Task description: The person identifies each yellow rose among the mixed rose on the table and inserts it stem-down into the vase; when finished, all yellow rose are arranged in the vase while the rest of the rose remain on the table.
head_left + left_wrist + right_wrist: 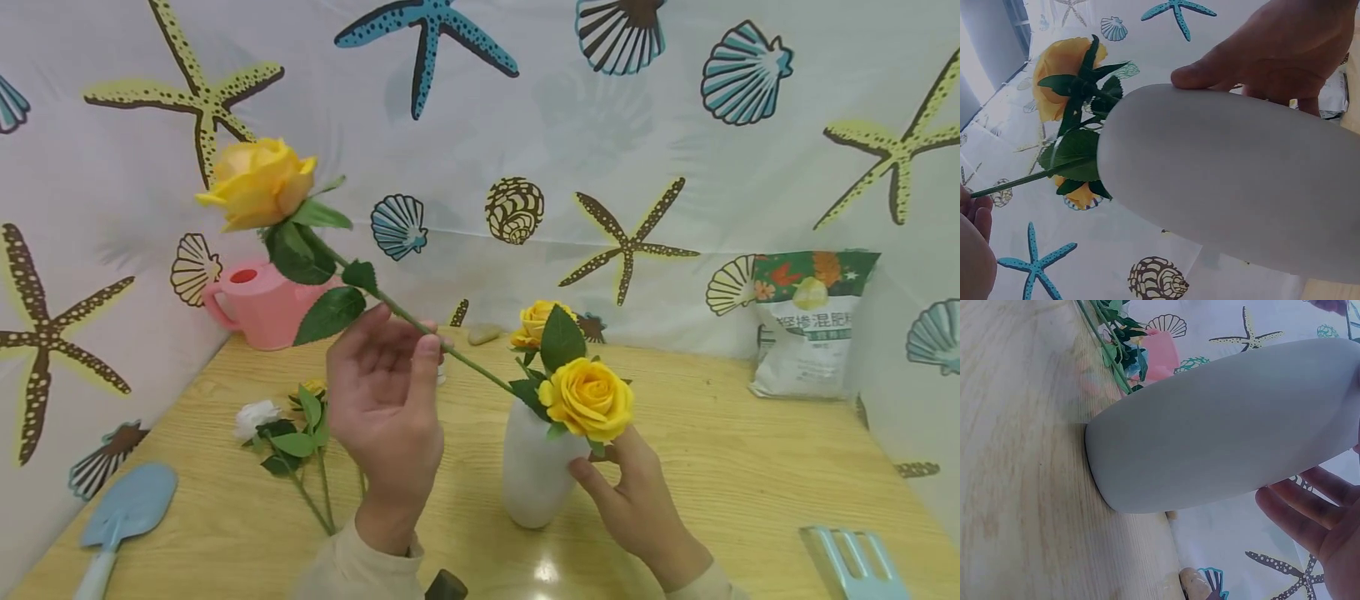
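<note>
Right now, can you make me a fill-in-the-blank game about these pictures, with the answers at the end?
1. The left hand holds a rose by its ____.
2. The right hand touches the vase, where the petals on show are all ____.
3. The watering can is coloured ____.
4. In the head view, the blue shovel lies on the ____ side of the table.

Missing words: stem; yellow; pink; left.

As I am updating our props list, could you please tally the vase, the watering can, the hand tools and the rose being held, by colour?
Yellow: 1 (rose in the left hand)
White: 1 (vase)
Pink: 1 (watering can)
Light blue: 2 (trowel, fork)
Total: 5
</note>
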Demonstrator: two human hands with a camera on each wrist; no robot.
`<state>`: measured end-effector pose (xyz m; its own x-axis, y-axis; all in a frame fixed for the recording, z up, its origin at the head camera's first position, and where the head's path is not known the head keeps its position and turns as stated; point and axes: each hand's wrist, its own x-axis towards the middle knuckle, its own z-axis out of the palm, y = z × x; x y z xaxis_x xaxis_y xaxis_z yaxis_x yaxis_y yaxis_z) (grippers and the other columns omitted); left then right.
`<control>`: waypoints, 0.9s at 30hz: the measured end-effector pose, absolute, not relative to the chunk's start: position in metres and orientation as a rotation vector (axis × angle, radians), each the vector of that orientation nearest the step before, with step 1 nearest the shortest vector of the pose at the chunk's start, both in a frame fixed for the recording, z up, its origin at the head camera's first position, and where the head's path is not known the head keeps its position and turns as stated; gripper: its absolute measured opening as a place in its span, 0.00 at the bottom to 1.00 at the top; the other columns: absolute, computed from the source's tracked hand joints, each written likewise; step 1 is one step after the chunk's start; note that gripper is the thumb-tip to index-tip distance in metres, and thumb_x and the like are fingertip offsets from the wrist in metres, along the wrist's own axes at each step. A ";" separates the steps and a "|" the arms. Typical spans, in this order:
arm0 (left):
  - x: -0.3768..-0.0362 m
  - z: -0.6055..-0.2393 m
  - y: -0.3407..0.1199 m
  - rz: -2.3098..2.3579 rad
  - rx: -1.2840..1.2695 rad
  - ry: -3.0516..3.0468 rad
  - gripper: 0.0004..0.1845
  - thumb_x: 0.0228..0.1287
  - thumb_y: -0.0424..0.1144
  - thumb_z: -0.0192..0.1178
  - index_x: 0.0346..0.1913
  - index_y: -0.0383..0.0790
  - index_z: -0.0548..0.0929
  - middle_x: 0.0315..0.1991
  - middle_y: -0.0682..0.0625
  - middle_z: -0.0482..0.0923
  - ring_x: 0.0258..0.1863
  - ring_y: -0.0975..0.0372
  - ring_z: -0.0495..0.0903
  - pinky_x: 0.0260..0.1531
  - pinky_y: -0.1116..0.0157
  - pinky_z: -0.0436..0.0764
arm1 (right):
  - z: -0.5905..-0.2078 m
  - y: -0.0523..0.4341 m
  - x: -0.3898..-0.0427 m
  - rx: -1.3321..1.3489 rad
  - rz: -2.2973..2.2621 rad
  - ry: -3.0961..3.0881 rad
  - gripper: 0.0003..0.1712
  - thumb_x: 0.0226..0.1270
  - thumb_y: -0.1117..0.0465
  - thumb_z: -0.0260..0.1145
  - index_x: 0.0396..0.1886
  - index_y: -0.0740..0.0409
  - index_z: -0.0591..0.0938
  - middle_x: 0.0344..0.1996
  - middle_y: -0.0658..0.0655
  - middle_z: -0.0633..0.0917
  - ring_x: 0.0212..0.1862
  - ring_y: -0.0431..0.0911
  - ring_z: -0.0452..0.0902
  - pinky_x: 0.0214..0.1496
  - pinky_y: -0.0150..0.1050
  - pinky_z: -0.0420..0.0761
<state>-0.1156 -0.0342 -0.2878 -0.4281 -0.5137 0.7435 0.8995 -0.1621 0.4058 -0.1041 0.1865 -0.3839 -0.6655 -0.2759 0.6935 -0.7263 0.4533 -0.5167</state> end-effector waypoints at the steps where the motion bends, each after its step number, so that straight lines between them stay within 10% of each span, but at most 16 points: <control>1: -0.117 -0.291 -0.032 -1.776 -0.561 -1.077 0.18 0.64 0.21 0.62 0.56 0.25 0.74 0.42 0.49 0.80 0.38 0.60 0.84 0.40 0.68 0.85 | -0.384 0.187 -0.104 0.833 1.138 -2.186 0.30 0.75 0.56 0.63 0.70 0.62 0.69 0.60 0.60 0.79 0.59 0.36 0.76 0.42 0.38 0.88; 27: -0.118 -0.312 -0.022 -1.937 -0.625 -1.387 0.11 0.72 0.24 0.55 0.46 0.18 0.64 0.40 0.56 0.84 0.35 0.65 0.86 0.36 0.69 0.85 | -0.383 0.187 -0.102 0.799 1.129 -2.217 0.29 0.75 0.54 0.62 0.69 0.63 0.69 0.58 0.60 0.81 0.57 0.35 0.77 0.44 0.38 0.88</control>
<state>-0.1184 -0.0221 -0.3115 -0.6641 -0.2392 0.7083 0.7476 -0.2145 0.6285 -0.1019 0.1866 -0.3830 -0.6897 -0.2654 0.6737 -0.7010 0.4779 -0.5294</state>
